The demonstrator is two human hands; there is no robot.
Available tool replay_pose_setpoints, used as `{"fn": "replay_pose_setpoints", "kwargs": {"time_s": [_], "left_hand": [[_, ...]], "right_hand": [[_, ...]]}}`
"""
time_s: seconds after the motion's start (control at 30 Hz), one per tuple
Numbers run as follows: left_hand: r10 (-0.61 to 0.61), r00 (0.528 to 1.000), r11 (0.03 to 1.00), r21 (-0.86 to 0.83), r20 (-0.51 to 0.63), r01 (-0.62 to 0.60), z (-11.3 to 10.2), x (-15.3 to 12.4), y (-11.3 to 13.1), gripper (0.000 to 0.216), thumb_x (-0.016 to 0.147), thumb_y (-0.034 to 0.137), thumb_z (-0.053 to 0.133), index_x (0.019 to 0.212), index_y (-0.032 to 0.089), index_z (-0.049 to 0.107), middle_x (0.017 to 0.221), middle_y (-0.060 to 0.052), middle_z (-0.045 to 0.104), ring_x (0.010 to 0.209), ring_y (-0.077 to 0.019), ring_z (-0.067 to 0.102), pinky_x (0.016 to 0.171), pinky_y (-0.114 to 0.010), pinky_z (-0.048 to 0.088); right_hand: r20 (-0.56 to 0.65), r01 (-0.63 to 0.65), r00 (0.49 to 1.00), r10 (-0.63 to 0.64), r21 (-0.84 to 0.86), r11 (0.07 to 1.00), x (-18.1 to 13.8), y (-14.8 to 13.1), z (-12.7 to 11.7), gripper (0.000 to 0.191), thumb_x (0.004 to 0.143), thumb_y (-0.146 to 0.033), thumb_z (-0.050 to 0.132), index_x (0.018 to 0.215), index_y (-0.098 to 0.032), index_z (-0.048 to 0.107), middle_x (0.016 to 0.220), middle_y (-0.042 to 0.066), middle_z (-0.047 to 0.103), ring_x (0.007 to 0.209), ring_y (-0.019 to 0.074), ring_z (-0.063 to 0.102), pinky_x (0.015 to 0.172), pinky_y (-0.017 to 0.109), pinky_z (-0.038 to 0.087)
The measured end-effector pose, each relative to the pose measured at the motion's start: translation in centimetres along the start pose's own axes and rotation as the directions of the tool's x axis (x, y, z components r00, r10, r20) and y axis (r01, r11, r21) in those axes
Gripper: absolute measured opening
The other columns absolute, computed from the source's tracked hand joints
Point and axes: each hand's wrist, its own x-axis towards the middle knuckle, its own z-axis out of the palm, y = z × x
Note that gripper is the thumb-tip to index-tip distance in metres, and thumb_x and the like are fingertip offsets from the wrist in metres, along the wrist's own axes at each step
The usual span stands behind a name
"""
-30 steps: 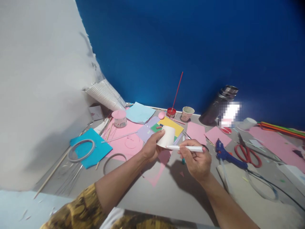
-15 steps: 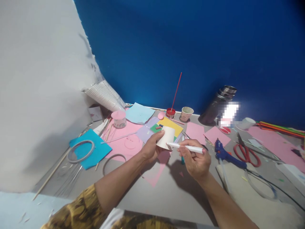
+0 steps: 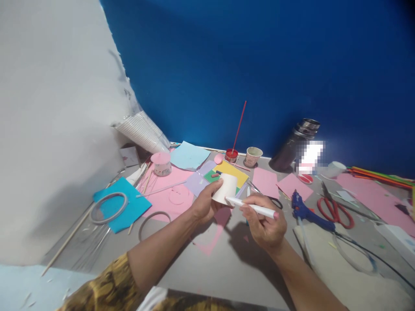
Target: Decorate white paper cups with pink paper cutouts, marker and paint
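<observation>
A white paper cup (image 3: 228, 188) is held upside down in my left hand (image 3: 207, 202), the thumb lying along its left side. My right hand (image 3: 266, 220) grips a white marker pen (image 3: 256, 208) with a pink end. The pen's tip meets the cup's lower wall, near its rim, or stops just short of it. Below the cup lies pink paper (image 3: 210, 242) with cut edges. Behind it are yellow (image 3: 238, 173), green and lilac sheets. Part of the pen's far side is hidden by my right fingers.
At right lie a blue glue gun (image 3: 303, 211), red-handled scissors (image 3: 335, 211) and a beige cloth (image 3: 350, 276). A dark flask (image 3: 292, 147) and a patterned cup (image 3: 253, 157) stand along the wall. On the left are stacked cups (image 3: 142, 129), a blue sheet (image 3: 136, 205) and a grey ring (image 3: 109, 208).
The pen tip has shifted slightly left and down along the cup's lower wall, and my right hand has moved a little with it. The whole view has tilted slightly.
</observation>
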Motion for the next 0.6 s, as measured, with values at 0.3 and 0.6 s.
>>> {"fn": "replay_pose_setpoints", "kwargs": {"time_s": [0.3,0.6], "left_hand": [[-0.031,0.998,0.999,0.010,0.049,0.030,-0.33,0.00,-0.22,0.028,0.096,0.035,0.056,0.106,0.010,0.065,0.080,-0.010,0.070,0.067,-0.0210,0.069,0.068,-0.034,0.060],[-0.077,0.997,0.997,-0.020,0.016,0.077,0.00,-0.08,0.07,0.028,0.098,0.034,0.050,0.107,0.012,0.064,0.080,-0.010,0.070,0.068,-0.0214,0.070,0.064,-0.034,0.060]], "right_hand": [[-0.043,-0.086,0.996,0.083,-0.077,0.993,0.19,0.28,-0.35,0.007,0.094,-0.015,0.061,0.093,-0.021,0.066,0.076,0.003,0.073,0.066,0.0175,0.072,0.059,0.029,0.057],[-0.049,-0.031,0.998,0.029,-0.044,0.999,0.10,0.04,-0.30,0.009,0.093,-0.013,0.062,0.095,-0.021,0.066,0.077,0.003,0.072,0.066,0.0171,0.069,0.061,0.029,0.057]]}}
